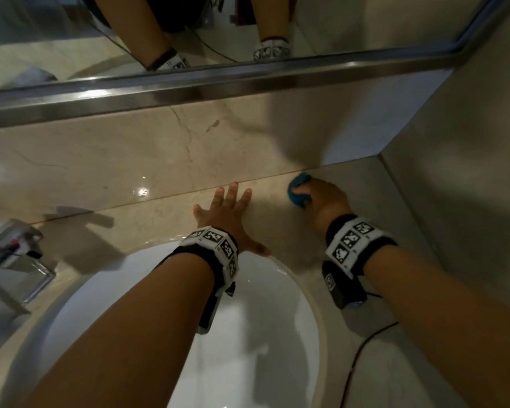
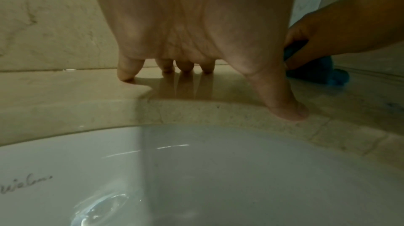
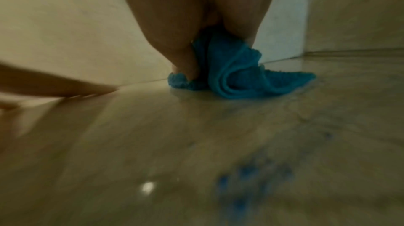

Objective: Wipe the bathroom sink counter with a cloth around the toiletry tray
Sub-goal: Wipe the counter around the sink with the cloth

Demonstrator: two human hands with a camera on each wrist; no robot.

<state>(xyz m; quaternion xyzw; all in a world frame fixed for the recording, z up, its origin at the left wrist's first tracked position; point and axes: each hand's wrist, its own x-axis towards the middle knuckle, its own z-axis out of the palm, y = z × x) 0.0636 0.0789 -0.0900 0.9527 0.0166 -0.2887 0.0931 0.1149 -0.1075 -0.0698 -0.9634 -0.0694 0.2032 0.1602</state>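
Right hand is down at the back of the bench, fingers curled tight round a bunched blue cloth, which sits pressed onto the stone right where the bench meets the backsplash, close to the corner with the side wall. Bunching it like that looks like a way to put weight through a small pad and get into that seam. Left hand is spread flat, fingers straight, tips touching the bench just behind the sink rim, thumb near the basin edge. That reads as a brace, steadying the body for the reach, and it holds nothing. The two hands are near each other but apart. The faucet stands off to the left. The toiletry tray is not in any view, so I cannot tell how close the wiping is to it.
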